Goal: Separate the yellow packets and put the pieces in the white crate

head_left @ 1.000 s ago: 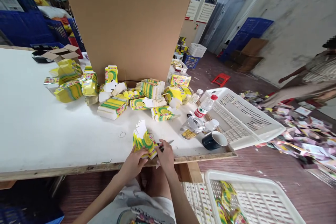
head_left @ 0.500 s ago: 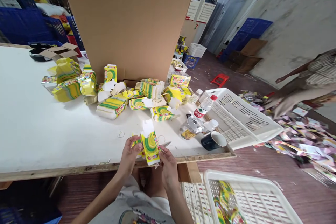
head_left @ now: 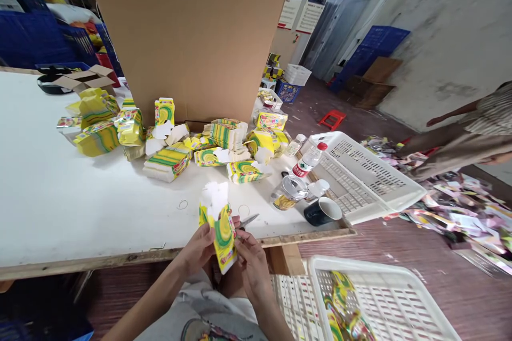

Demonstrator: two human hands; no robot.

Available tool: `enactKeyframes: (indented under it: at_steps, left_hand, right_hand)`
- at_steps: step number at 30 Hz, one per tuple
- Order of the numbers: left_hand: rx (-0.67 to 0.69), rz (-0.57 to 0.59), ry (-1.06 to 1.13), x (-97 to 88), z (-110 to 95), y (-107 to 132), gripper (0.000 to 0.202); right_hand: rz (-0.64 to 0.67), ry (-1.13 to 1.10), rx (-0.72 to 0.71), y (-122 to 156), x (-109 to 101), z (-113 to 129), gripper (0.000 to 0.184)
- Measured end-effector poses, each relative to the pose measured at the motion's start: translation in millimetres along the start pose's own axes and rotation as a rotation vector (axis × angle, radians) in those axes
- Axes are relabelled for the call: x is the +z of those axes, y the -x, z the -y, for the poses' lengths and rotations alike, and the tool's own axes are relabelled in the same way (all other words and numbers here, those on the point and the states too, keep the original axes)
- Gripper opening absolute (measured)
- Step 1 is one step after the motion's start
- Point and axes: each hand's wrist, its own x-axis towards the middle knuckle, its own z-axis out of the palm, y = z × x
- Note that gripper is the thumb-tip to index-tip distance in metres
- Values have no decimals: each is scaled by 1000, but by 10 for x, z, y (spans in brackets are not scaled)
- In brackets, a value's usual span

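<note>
Carton, yellow and green printed cardboard w/ white end flaps [head_left: 225, 237], is between the two bare hands, over the front edge of the white-topped table w/ raw wooden border [head_left: 100, 208]. Its long axis runs approx. from 11:30 (flap end, away from the person) to 5:30 (lower end, towards the lap), so it is tilted a little. A second yellow-green carton [head_left: 203, 214] shows partly behind it, at approx. 10 o'clock.

Left hand [head_left: 200, 248] comes from 8 o'clock and grasps the cartons, thumb on the near side. Some fingertips appear beyond the front carton's right edge (prob. the same hand, but I cannot tell for sure). Right hand [head_left: 254, 262] is at 4 o'clock, its bent fingertips at the right long edge, approx. 3 o'clock; whether they pinch or only touch, I cannot tell. So neither hand is far: the left has the main hold, the right is nearer to the long right side.

Scissors w/ silver metal blade [head_left: 250, 221] lie at 2 o'clock, just beyond the R fingers. Thick stack of yellow-green flattened cartons [head_left: 168, 162] is at 11 o'clock, well apart. White plastic lattice basket [head_left: 394, 298] is at 4 o'clock, below table height, w/ some crumpled yellow packs [head_left: 340, 295] inside.
</note>
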Motion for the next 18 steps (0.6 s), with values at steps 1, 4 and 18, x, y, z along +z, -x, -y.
enactKeyframes:
  at_steps: [1,4,18]
  left_hand:
    - [1,10,3,-4,-3,7,72]
    - [1,3,2,-12,-6,12,65]
    - [62,-248,-135,72,70,-86,38]
  right_hand:
    - [-5,-24,29,2,2,10,31]
    - [-14,-64,98,13,12,38,33]
    - [-71,317,-42,106,60,136,29]
